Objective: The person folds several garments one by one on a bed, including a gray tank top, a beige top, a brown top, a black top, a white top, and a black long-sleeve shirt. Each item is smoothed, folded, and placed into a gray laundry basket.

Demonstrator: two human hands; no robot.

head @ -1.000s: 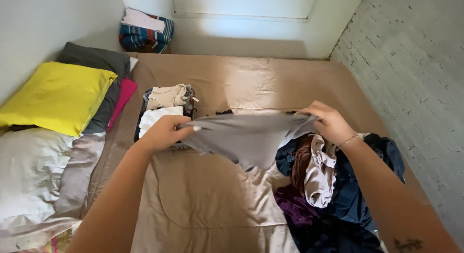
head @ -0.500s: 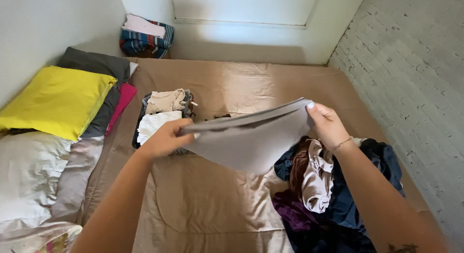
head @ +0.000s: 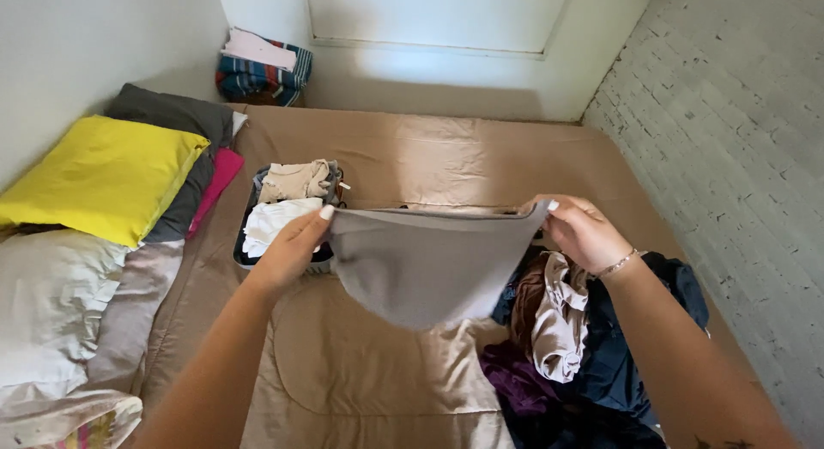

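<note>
A small grey garment (head: 425,264) hangs stretched between my two hands above a tan bedspread (head: 429,153). My left hand (head: 292,247) pinches its left top corner, and my right hand (head: 584,234) grips its right top corner. The lower edge droops in a curve, clear of the bed. Below my right forearm lies a heap of unfolded clothes (head: 584,346) in navy, purple, brown and pale beige. Just beyond my left hand sits a dark tray (head: 245,251) holding folded white and beige garments.
Pillows line the left side: a yellow one (head: 103,174), a grey one (head: 167,114), a pink one (head: 221,170) and a silvery white one (head: 60,303). A striped folded blanket (head: 257,71) lies in the far corner. A white brick wall (head: 738,157) runs along the right.
The garment has gone from tilted, with my right hand raised, to level and taut between both hands. My right hand has dropped and my left hand has shifted slightly up.
</note>
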